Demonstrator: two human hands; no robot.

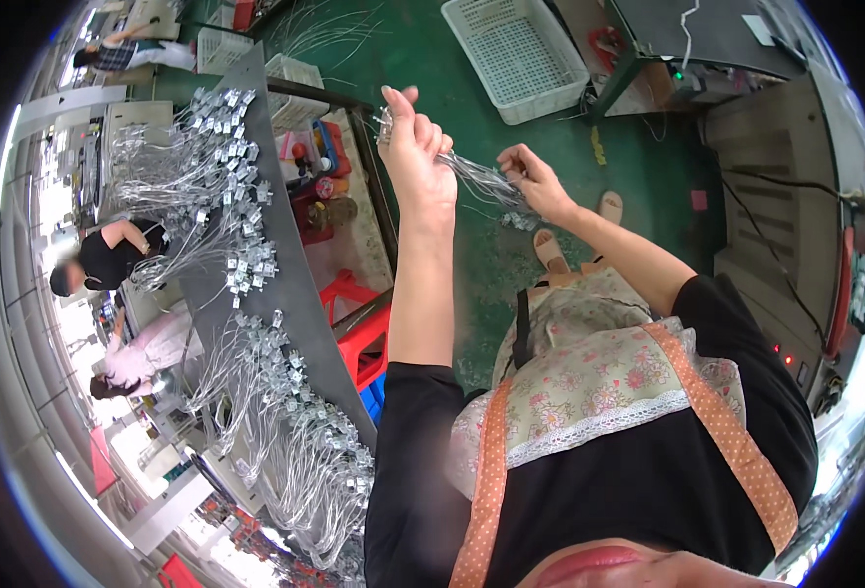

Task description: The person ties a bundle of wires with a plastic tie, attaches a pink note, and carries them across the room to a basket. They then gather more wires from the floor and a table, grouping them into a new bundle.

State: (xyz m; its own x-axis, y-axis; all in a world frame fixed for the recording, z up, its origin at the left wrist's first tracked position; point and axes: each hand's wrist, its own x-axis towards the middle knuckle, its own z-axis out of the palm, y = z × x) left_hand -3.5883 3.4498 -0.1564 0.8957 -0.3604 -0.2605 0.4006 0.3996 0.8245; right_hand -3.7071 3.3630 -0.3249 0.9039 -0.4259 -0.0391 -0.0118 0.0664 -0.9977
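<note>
My left hand [419,152] is raised and closed around a bundle of thin silvery-white wires [479,176]. Small metallic ends poke out beside its thumb side. From that fist the wires run down to the right, ending in a cluster of small clear-and-metal connectors [519,221]. My right hand [538,186] is at the lower part of the same bundle, its fingers curled on the wires. How many strands its fingertips grip is hidden. On my left, a long grey bench [300,284] carries rows of similar connector-ended wires [300,431].
A white plastic crate [520,69] stands on the green floor ahead. Below the bench are a red stool [364,338] and a shelf with small items. A dark table [707,39] is at the far right, near a grey cabinet [780,216]. Several people work beyond the bench.
</note>
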